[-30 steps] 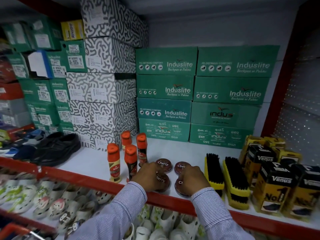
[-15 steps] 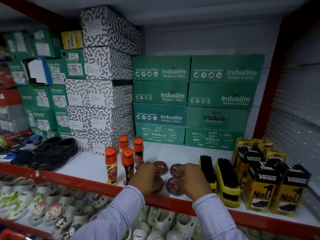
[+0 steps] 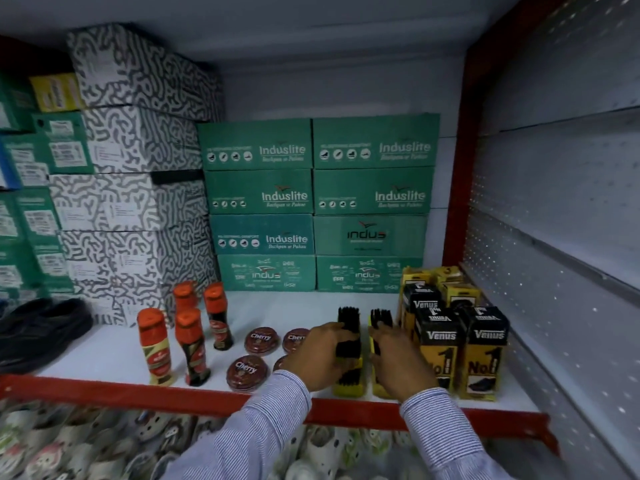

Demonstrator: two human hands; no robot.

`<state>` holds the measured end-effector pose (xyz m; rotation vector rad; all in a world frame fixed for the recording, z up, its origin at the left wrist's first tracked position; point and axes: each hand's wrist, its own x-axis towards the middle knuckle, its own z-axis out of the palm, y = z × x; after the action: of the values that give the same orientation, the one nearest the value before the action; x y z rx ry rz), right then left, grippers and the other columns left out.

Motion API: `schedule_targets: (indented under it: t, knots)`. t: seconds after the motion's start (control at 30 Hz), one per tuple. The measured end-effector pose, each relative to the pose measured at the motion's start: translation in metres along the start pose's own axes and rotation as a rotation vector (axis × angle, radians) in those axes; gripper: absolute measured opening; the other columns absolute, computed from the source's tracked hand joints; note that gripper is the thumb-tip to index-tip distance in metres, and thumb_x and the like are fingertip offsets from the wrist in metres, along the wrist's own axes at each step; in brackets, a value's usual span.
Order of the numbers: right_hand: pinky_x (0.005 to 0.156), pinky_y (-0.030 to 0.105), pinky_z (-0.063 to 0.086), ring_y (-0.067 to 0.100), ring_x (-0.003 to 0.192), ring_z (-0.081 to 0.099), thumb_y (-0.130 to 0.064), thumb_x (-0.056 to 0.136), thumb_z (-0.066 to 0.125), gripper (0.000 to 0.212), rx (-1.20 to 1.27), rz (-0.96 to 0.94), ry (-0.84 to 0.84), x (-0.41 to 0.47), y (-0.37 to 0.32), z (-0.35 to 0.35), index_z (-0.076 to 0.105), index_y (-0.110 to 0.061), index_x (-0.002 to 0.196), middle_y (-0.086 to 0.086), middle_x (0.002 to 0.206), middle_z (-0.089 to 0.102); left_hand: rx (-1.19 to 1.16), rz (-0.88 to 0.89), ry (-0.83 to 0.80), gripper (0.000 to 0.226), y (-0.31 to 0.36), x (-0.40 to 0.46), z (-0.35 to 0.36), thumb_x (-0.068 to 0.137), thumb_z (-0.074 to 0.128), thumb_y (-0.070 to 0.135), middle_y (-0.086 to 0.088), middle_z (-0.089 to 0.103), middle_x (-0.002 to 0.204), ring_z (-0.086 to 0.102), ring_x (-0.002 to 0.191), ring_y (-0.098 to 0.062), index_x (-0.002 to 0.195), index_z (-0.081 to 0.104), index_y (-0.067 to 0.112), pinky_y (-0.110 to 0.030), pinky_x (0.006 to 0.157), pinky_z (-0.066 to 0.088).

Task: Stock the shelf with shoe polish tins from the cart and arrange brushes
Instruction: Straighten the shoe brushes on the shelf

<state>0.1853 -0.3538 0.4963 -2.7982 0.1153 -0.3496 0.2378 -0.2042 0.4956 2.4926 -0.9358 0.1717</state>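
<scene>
Judging by four Cherry polish tins (image 3: 247, 373) shelved beside my left hand (image 3: 320, 355), I grasp one brush (image 3: 349, 351) per hand, right hand (image 3: 398, 362) included, arranging unfinished.

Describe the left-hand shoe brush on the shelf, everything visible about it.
The left shoe brush has a yellow, plastic-looking body and dense black bristles. It lies lengthwise on the white shelf, one end at the red front lip, the other pointing toward the green boxes. The left hand rests on its middle, hiding that part. It sits between the Cherry polish tins and a second matching brush, which the right hand covers.
</scene>
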Motion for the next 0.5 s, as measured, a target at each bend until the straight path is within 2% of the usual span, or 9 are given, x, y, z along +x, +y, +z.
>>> schedule_targets:
  t: [0.1,0.23,0.5]
  knots:
    - [0.107,0.041,0.043,0.029,0.134,0.039,0.0,0.093,0.048,0.046,0.036,-0.002,0.017,0.001,0.006,0.006,0.05,-0.016,0.136,0.009,0.142,0.049,-0.028,-0.036,0.056,0.033,0.003,0.0,0.005,0.079,0.077,0.023,-0.008,0.069,0.118,0.065,0.107,-0.025,0.112,0.072,0.019,-0.027,0.091,0.05]
    - [0.103,0.04,0.046,0.029,0.13,0.043,0.004,0.091,0.049,0.045,0.059,0.005,0.029,0.001,0.008,0.009,0.056,-0.015,0.131,0.009,0.137,0.053,-0.03,-0.071,0.101,0.034,0.008,-0.004,0.008,0.078,0.079,0.028,-0.005,0.068,0.116,0.065,0.101,-0.02,0.111,0.073,0.021,-0.017,0.082,0.042]
    - [0.096,0.039,0.05,0.029,0.123,0.051,0.005,0.092,0.046,0.038,0.078,0.03,0.048,-0.002,0.006,0.008,0.06,-0.01,0.125,0.01,0.132,0.057,-0.011,-0.097,0.109,0.034,0.013,-0.008,0.004,0.077,0.079,0.021,-0.003,0.069,0.117,0.064,0.102,-0.017,0.109,0.073,0.019,-0.012,0.079,0.038]
